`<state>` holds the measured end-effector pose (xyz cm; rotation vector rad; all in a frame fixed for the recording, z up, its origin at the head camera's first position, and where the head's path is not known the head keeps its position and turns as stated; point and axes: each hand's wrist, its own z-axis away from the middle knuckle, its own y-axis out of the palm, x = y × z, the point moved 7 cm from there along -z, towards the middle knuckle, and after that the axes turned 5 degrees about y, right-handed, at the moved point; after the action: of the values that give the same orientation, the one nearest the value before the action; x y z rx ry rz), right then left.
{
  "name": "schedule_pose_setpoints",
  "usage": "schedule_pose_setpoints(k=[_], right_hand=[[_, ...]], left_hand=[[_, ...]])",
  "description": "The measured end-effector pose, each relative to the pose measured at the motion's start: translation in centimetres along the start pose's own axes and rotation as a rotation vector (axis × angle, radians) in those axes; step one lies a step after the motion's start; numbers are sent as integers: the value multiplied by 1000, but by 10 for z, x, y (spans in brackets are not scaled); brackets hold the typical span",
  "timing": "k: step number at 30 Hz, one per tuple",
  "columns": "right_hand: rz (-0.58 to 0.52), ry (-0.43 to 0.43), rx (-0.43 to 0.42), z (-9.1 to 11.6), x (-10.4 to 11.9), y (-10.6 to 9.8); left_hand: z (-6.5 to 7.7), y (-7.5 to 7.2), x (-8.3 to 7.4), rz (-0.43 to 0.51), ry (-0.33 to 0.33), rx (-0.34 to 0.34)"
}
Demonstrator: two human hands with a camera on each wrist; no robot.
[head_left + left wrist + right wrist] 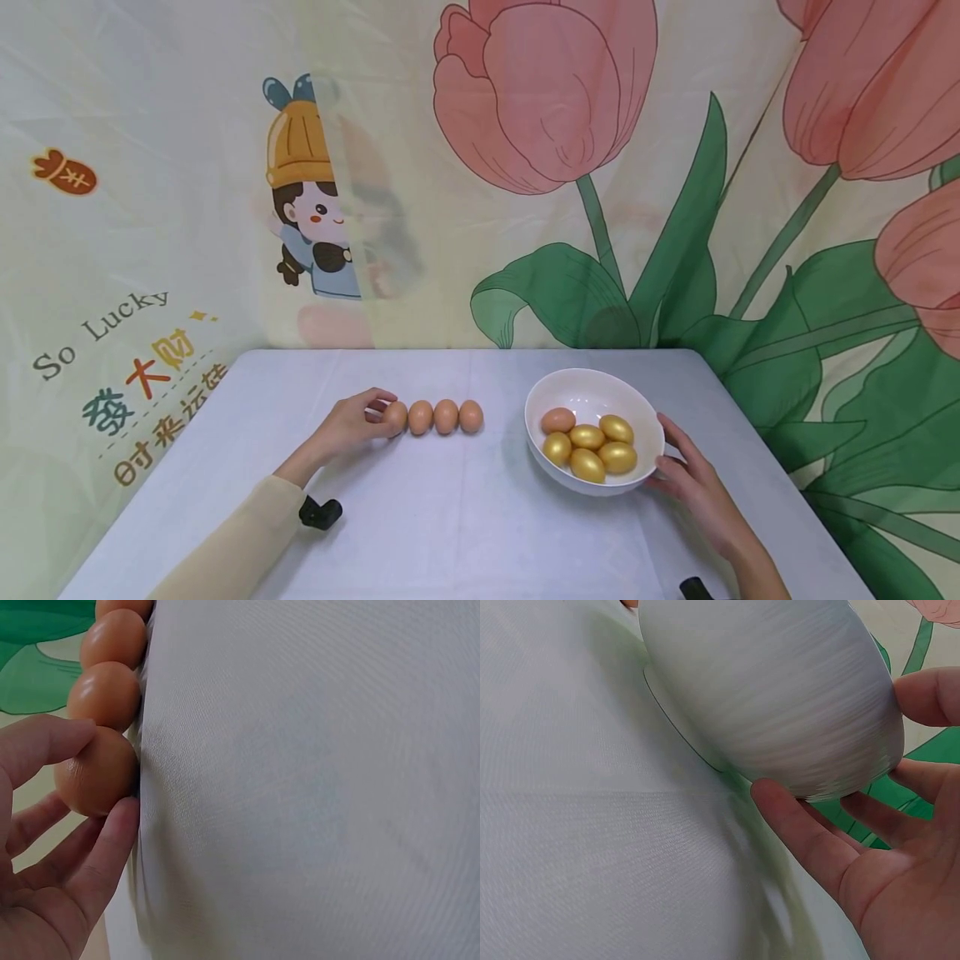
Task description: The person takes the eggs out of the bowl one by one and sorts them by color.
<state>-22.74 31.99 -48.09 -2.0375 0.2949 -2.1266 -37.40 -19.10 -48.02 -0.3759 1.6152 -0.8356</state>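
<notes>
Several brown eggs stand in a short side-by-side row on the table. My left hand pinches the brown egg at the row's left end, its index fingertip on top and thumb low against the shell. To the right, a white bowl contains one brown egg and several golden eggs. My right hand holds the bowl's right side, fingers and thumb spread round the outer wall. From the right wrist, only the bowl's smooth outside shows; its contents are hidden.
A white cloth covers the table. Behind it hangs a backdrop with printed tulips and a cartoon figure. A black device sits by the left wrist, and another dark piece appears at the bottom right.
</notes>
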Motion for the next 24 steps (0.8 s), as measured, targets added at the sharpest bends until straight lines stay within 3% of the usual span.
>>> schedule_pose_setpoints(k=[9,15,19,24], right_hand=[[-18,-25,14,1,0,0],[-11,-12,11,1,0,0],[-6,-8,10,1,0,0],[-10,-14,12,1,1,1]], left_hand=[[0,-2,1,-27,1,16],[-3,-14,-6,-26,32,6],[-9,-22,-19,-27,66,-9],[-15,-26,-46,-34,107,-18]])
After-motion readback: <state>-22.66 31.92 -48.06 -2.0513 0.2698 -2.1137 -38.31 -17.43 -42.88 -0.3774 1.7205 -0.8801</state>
